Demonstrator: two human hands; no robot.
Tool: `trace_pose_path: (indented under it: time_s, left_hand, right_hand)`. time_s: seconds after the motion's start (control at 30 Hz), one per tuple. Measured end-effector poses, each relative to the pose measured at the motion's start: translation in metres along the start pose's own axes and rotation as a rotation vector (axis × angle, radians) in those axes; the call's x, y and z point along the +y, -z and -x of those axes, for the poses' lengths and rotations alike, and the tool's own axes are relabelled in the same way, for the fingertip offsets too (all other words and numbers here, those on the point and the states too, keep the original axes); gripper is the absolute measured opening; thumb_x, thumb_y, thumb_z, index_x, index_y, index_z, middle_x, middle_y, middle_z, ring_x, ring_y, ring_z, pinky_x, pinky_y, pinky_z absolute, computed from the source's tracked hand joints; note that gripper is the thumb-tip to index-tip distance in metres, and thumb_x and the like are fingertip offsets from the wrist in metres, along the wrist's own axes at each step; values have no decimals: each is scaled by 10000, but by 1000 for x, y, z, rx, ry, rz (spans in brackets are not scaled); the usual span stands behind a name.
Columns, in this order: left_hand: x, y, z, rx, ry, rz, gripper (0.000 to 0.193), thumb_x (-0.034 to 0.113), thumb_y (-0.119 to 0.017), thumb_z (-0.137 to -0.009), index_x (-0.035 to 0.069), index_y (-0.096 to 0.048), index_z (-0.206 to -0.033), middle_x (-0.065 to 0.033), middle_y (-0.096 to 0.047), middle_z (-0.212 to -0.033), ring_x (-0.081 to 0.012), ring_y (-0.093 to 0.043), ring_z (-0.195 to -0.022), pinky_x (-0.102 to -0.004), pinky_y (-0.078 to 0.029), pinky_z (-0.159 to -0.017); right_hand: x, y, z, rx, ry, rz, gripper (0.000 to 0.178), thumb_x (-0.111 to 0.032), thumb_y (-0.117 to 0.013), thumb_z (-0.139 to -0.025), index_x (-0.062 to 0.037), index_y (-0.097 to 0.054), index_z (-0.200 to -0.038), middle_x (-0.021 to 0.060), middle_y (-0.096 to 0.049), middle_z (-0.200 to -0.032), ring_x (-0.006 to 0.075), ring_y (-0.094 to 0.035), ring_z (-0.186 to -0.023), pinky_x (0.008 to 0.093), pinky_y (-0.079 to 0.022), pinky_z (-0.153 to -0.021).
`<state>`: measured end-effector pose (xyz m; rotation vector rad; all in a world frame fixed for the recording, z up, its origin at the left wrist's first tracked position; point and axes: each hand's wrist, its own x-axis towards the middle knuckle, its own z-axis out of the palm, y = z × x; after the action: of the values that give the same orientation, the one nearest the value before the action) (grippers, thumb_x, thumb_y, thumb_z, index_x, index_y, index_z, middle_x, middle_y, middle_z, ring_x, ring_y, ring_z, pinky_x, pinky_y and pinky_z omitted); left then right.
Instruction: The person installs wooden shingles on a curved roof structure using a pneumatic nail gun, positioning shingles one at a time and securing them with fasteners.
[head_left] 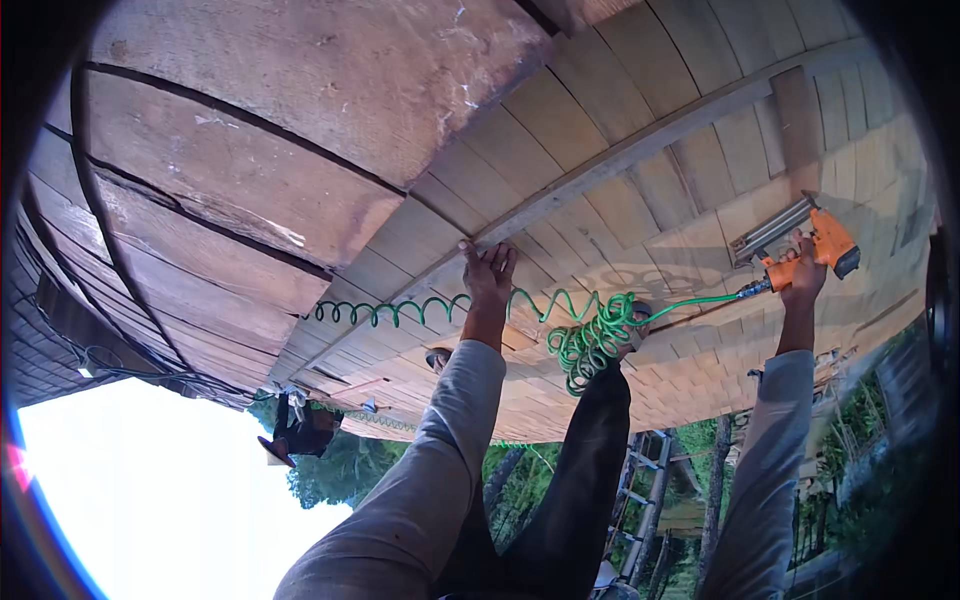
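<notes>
My right hand (797, 272) grips the handle of an orange and black nail gun (832, 243), which lies over the shingles at the right, its metal magazine pointing up and left. A green coiled air hose (590, 345) joins the gun's handle end; its tangled middle sits by my foot and its stretched loops run left past my left wrist. My left hand (488, 268) rests at the lower edge of a long wooden strip (600, 180), fingers stretched toward it and index finger apart. The strip lies slantwise across the rows of wooden shingles (560, 120).
Large brown boards (250, 170) with dark gaps cover the upper left. My dark-trousered leg (575, 440) reaches onto the sloping roof. Another person (303, 428) in dark clothes is at the far left edge. A ladder (645, 495) and trees stand beyond the lower edge.
</notes>
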<state>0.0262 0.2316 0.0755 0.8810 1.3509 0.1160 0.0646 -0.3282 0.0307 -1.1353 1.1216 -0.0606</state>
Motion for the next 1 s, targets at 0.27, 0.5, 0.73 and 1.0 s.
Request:
trace_pose_path:
  time_s: [0.27, 0.5, 0.73, 1.0]
  left_hand:
    - [1, -2, 0, -107, 70, 8, 781, 610, -582, -934, 12, -373, -1391, -220, -520, -1260, -335, -575, -1123, -562, -473, -1088]
    - [43, 42, -45, -82, 73, 7, 818, 632, -602, -911, -29, -442, -1366, -200, -569, -1269, -312, -596, -1191, -524, -464, -1105]
    - [6, 22, -34, -158, 136, -50, 924, 601, -650, -896, -119, -343, -1387, -226, -515, -1299, -326, -566, -1225, -514, -497, -1090]
    - [8, 29, -37, -126, 96, -83, 928, 608, -656, -885, -154, -373, -1333, -224, -523, -1292, -316, -586, -1199, -522, -498, -1089]
  right_hand:
    - [-2, 19, -11, -8, -39, -63, 295, -149, -666, -963, -103, -552, -1231, 19, -571, -887, 108, -499, -638, 361, -524, -592]
    - [0, -78, 27, 18, 107, -34, 263, -2, -680, -872, -94, -514, -1055, 15, -567, -776, 120, -506, -520, 321, -471, -497]
    - [-49, -4, 15, 134, 50, -89, 141, -104, -681, -934, -147, -577, -1020, -23, -573, -885, 103, -533, -593, 289, -479, -493]
    - [-25, -16, -5, 116, 21, -70, 151, -62, -681, -926, -106, -581, -1031, 0, -545, -798, 129, -521, -575, 330, -494, -510]
